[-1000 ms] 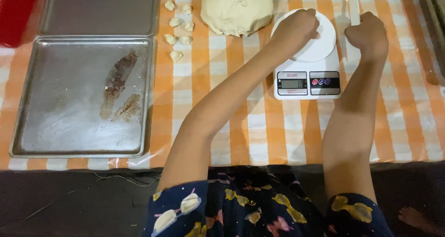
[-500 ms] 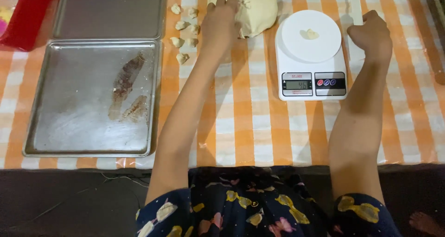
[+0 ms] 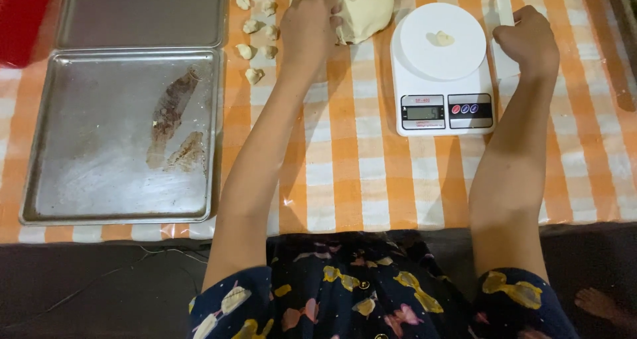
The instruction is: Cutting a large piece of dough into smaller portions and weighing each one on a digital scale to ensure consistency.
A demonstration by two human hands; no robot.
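Seen from above, over a tabletop [image 3: 345, 180] under an orange-and-white checked cloth; a white kitchen scale [image 3: 443, 70] as the landmark, standing toward the far right; on its round platform, a single small pale piece of dough [image 3: 443, 38], lying just off centre. Just left of the scale, at the far edge, a large pale dough mound [image 3: 361, 4]; left hand [image 3: 308, 27] pressed against the mound's near left side, fingers curled into the dough, seemingly pinching a bit loose, though whether a piece is already gripped cannot be told. Further left of the scale, beyond the left hand, a loose cluster of small dough pieces [image 3: 257, 30] on the cloth, close together and some perhaps touching. Well to the left of the scale, a large metal baking tray [image 3: 119, 133] with brownish smears; behind it a second tray [image 3: 142, 10]; at the far left corner, a red container [image 3: 23, 17]. Just right of the scale, right hand [image 3: 531, 40] clenched into a fist around a slim white tool [image 3: 504, 4], resting on the tabletop beside the platform. Step in hand, judging by the layout: portioning, pulling a bit off the mound to adjust the weighed piece; next move likely calling for a clean small pinch and a gentle drop onto the platform.
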